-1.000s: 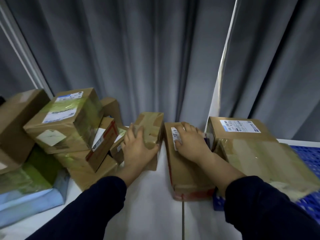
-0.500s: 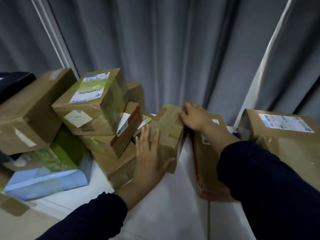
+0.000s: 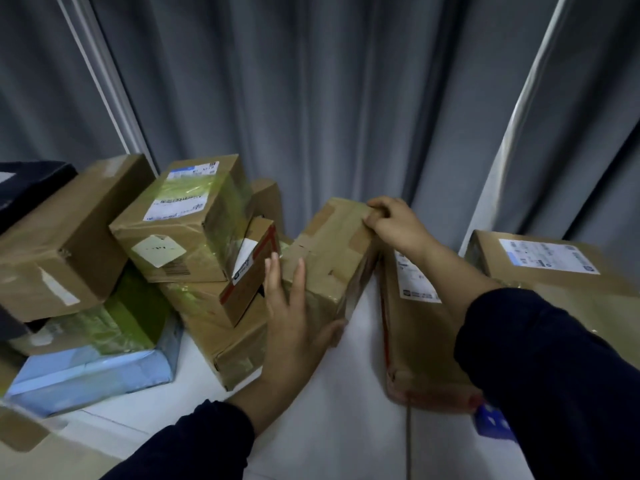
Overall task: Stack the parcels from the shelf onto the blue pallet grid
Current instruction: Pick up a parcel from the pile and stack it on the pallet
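White shelf top (image 3: 346, 431) fills the near middle. At its near right only a scrap of the blue pallet grid (image 3: 491, 424) shows below a dark sleeve (image 3: 554, 375) (the rest is behind the arm or out of frame), so the stack there cannot be counted. A little farther in, the left hand (image 3: 294, 323) lies flat with straight fingers against the near left face of a tilted brown parcel (image 3: 329, 258), its thumb at the low near corner. The right hand (image 3: 394, 223) curls its fingers over the parcel's far top edge and grips it. This parcel is tipped up on the shelf beside the pile, so I judge it is just being taken up and has not gone to the grid yet. Just right of it lies a long flat parcel with red tape (image 3: 415, 341), and beyond the right arm a large labelled parcel (image 3: 547, 261). Both probably rest on the pallet side, though what is under them is hidden. Much is left to do. At the left a heap waits: a pale blue mailer (image 3: 93, 368), a small box with a red stripe (image 3: 249, 271), a green-taped parcel (image 3: 187, 220) and a plain brown carton (image 3: 69, 233), with more tucked behind that I cannot make out. The labels are too blurred to read. Grey curtains (image 3: 346, 98) close off the far side.
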